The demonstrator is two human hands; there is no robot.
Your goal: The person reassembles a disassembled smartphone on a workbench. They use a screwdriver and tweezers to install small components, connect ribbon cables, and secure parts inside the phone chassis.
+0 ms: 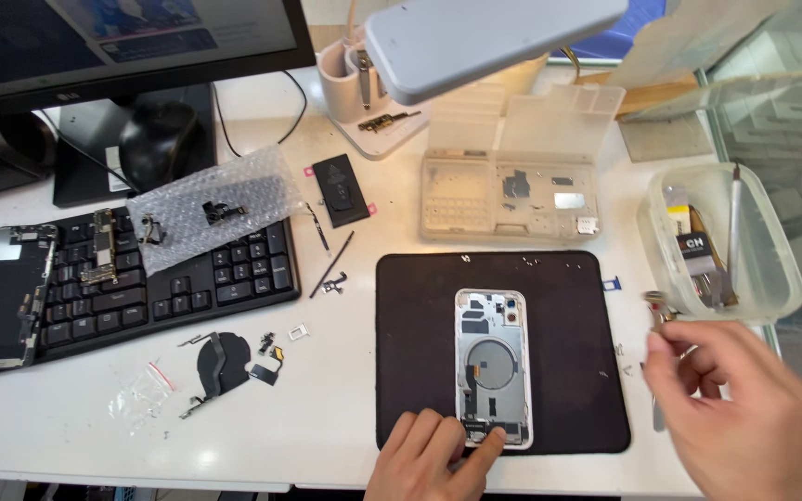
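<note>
left hand (pixel 433 455) – fingers pressed on the bottom edge of the opened phone shell (pixel 493 366), which lies on the black mat (pixel 577 371) | right hand (pixel 730 399) – fingers pinching a small metal tool (pixel 658 309) beside the mat | advice: steady the shell, bring the tip in slowly

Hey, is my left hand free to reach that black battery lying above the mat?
Probably yes: the left hand rests on the opened phone, and only bare table and a thin black tool lie toward the battery.
</note>
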